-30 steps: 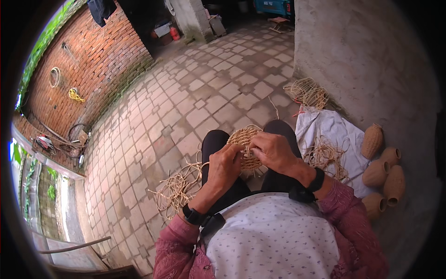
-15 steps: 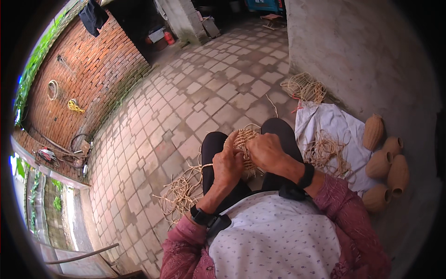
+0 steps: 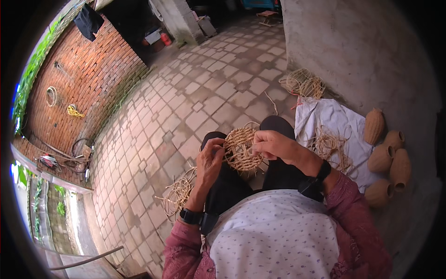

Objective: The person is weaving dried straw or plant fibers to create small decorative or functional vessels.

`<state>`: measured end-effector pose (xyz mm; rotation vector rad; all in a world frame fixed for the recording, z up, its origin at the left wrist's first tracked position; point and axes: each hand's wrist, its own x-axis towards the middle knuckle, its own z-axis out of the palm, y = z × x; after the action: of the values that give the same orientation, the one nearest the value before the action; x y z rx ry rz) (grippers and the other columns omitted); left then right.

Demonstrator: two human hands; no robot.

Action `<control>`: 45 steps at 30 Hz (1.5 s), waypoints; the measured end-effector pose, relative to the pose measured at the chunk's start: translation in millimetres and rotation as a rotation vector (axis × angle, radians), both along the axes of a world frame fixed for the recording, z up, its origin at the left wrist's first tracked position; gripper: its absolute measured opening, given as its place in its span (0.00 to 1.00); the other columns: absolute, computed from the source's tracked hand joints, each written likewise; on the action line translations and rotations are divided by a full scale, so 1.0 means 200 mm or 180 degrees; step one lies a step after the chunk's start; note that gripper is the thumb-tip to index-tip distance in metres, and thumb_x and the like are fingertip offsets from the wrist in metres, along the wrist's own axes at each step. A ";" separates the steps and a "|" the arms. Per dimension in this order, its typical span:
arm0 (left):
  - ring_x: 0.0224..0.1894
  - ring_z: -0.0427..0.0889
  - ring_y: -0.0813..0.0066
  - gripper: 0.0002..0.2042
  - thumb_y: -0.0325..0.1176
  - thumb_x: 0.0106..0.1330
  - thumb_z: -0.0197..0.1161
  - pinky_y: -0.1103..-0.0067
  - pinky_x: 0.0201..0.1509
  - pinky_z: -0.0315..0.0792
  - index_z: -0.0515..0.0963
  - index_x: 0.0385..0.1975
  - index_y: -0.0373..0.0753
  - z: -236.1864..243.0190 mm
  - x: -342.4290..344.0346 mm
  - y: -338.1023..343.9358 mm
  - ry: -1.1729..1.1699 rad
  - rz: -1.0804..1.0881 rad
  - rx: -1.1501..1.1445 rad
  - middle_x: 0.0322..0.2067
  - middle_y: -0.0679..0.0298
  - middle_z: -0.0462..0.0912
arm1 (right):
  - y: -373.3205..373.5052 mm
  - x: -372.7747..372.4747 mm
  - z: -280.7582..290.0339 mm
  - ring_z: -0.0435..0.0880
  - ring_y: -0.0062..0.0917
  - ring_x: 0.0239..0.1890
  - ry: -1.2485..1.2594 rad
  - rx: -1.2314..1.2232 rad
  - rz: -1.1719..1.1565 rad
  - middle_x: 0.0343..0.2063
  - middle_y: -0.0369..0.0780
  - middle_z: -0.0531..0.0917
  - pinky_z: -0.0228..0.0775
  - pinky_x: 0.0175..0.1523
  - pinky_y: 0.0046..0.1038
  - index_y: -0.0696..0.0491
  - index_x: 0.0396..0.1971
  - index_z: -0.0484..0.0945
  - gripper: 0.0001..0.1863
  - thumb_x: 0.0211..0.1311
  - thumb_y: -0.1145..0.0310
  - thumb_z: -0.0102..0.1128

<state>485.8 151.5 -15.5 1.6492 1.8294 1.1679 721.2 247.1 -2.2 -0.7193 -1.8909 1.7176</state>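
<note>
Over my knees is a small round piece of weaving (image 3: 245, 157), made of tan twisted cord with gaps near its middle. My left hand (image 3: 211, 158) pinches its left edge, thumb and fingertips together. At its upper right, my right hand (image 3: 278, 146) is closed, its fingertips against the weave; whether a single strand lies between them I cannot make out. A thin loop of cord sticks out past the far edge. Loose tan cord (image 3: 179, 193) lies heaped on the floor by my left leg.
On the right a white cloth (image 3: 360, 130) bears a tangle of cord (image 3: 332, 149). Several woven, vase-shaped baskets (image 3: 399, 169) lie beside it. A coiled bundle of cord (image 3: 304, 83) rests against the grey wall (image 3: 353, 51). Paving covers the floor; a brick wall (image 3: 88, 69) stands left.
My hands have moved apart, the left one outward and the right one off the top of the weaving. More of the round piece now shows between them.
</note>
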 end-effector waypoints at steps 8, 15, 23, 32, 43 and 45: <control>0.32 0.81 0.73 0.12 0.31 0.66 0.59 0.76 0.38 0.75 0.76 0.48 0.40 -0.01 0.00 0.01 -0.0411 -0.0017 -0.0139 0.33 0.59 0.83 | 0.07 0.19 0.10 0.79 0.27 0.25 -0.1185 0.1382 -0.0011 0.25 0.37 0.81 0.69 0.34 0.30 0.55 0.29 0.77 0.10 0.52 0.66 0.66; 0.26 0.78 0.76 0.08 0.28 0.64 0.62 0.78 0.33 0.73 0.78 0.42 0.38 0.17 0.16 0.02 0.0492 -0.0069 0.0649 0.32 0.62 0.83 | 0.01 0.21 0.13 0.79 0.33 0.28 -0.0286 0.2306 -0.0432 0.24 0.39 0.80 0.69 0.36 0.33 0.56 0.27 0.76 0.10 0.53 0.67 0.66; 0.27 0.80 0.77 0.10 0.31 0.65 0.63 0.80 0.31 0.72 0.79 0.43 0.36 0.23 0.42 0.04 0.0233 -0.1233 -0.0051 0.31 0.62 0.83 | 0.00 0.24 0.12 0.72 0.16 0.28 -0.0017 0.1034 -0.0214 0.23 0.36 0.77 0.65 0.34 0.24 0.58 0.29 0.77 0.10 0.61 0.67 0.66; 0.27 0.81 0.79 0.08 0.32 0.68 0.61 0.79 0.32 0.75 0.80 0.38 0.34 0.24 0.33 0.05 -0.0245 -0.0642 -0.0467 0.25 0.63 0.82 | -0.08 0.09 -0.05 0.77 0.18 0.28 0.0463 0.0976 -0.0942 0.24 0.35 0.79 0.71 0.35 0.25 0.58 0.34 0.79 0.04 0.61 0.76 0.64; 0.28 0.84 0.57 0.03 0.24 0.62 0.63 0.69 0.31 0.75 0.81 0.34 0.38 0.17 0.37 0.09 0.1623 -0.1516 0.0745 0.29 0.57 0.83 | -0.08 0.20 -0.15 0.82 0.37 0.32 0.0190 0.2373 -0.1484 0.27 0.42 0.79 0.74 0.38 0.35 0.54 0.30 0.80 0.05 0.55 0.72 0.67; 0.28 0.84 0.58 0.05 0.24 0.63 0.62 0.68 0.31 0.75 0.80 0.37 0.38 0.18 0.41 0.08 0.1731 -0.1433 0.0657 0.27 0.58 0.83 | -0.09 0.22 -0.17 0.82 0.38 0.31 0.0111 0.2170 -0.1409 0.26 0.42 0.80 0.74 0.37 0.35 0.54 0.30 0.80 0.05 0.55 0.71 0.67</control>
<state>567.2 168.4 19.6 2.5245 1.5070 0.7754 765.5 230.0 -37.1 -0.7390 -1.9297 0.7398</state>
